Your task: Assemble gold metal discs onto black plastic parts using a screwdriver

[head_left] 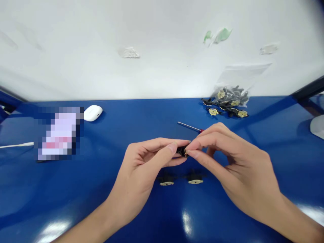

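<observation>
Between thumb and fingers, my left hand [149, 165] grips a small black part [181, 151], mostly covered by the fingers. My right hand [235, 165] pinches at that part's right end, where a bit of brass colour shows; exactly what its fingertips hold is too small to make out. Just below the hands, two black pieces with pale gold discs lie side by side on the blue table: a left piece [166, 183] and a right piece [195, 181]. Beyond my right hand lies a screwdriver [189, 126], its red handle partly hidden behind the fingers.
At the back right, a clear plastic bag [235, 81] of similar black and gold parts leans on the white wall, with several loose parts [213, 111] before it. A blurred-out phone [60, 131] with a white cable and a white earbud case [93, 113] are at left.
</observation>
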Tool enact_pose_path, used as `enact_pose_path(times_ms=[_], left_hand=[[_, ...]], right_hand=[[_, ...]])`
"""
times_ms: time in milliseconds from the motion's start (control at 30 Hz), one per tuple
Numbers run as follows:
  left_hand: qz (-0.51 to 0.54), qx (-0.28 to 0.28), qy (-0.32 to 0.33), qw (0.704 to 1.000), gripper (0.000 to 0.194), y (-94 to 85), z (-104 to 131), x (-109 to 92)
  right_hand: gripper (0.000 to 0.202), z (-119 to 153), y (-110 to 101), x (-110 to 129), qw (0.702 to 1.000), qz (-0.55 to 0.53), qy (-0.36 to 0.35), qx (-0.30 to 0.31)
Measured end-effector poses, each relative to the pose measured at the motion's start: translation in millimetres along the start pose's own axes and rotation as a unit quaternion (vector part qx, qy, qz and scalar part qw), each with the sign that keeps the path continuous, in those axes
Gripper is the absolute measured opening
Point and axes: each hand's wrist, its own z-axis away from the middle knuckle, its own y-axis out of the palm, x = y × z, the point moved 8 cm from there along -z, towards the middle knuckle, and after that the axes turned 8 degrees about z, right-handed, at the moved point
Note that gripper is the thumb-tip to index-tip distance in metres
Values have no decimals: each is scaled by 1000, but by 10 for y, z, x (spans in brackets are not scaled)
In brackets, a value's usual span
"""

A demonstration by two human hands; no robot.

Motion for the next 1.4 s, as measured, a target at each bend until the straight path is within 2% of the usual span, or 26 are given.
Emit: enact_pose_path(times_ms=[100,267,367,467,567,667,833,1033,1200,1400], left_hand=[[-15,-4,-13,1000,16,5,-2,13],[-20,-11,-26,999,28,47,-12,32],[-25,-22,-10,999,23,36,-12,12],[-39,-20,-7,999,21,27,-2,15],[-36,-22,-12,999,30,24,11,32],[-17,-23,-21,999,41,33,14,56],[6,-6,-42,999,40,44,-9,99],[18,7,-62,998,21,83,-32,113],[30,-4,-70,997,24,66,-31,117],[39,-2,-69,997,28,69,-23,121]], right_hand=[[13,-5,-8,51,998,42,-39,-14],[13,-8,-27,123,993,77,-78,-35],[13,-1,-12,98,997,49,-51,-24],[10,1,13,9,1000,-10,17,-3],[7,-7,52,-105,990,-93,105,24],[10,-23,88,-152,976,-146,151,49],[8,-35,110,-161,968,-177,163,74],[11,-55,114,-185,965,-177,168,93],[7,-48,126,-207,969,-161,161,101],[11,-25,121,-212,970,-152,162,97]])
